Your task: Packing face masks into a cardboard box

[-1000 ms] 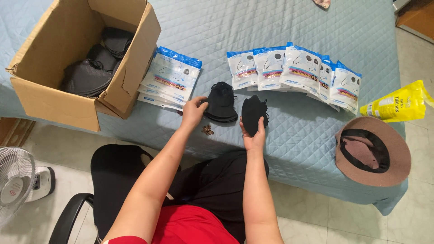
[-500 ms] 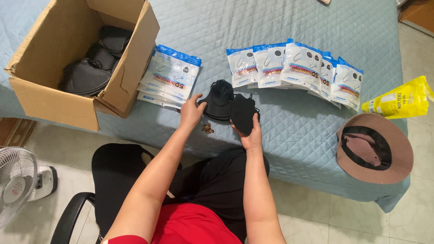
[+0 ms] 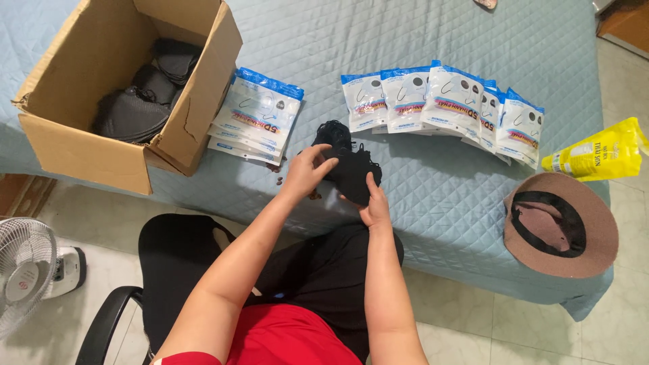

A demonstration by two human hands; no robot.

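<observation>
Your left hand [image 3: 307,172] and right hand [image 3: 374,206] both pinch the black face masks [image 3: 351,169] at the bed's [image 3: 439,176] near edge, between the packet stack [image 3: 253,118] and the packet row [image 3: 443,101].

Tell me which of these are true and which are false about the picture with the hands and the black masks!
1. Both hands, left hand and right hand, hold the black masks. True.
2. The cardboard box has nothing inside. False: dark masks lie inside it.
3. A brown hat lies on the blue quilt, brim up. True.
4. The yellow packet sits inside the box. False: it lies on the quilt, beyond the hat.
5. A white fan stands on the floor. True.
6. The white-and-blue packets are all in one pile. False: a second stack lies beside the box.
</observation>
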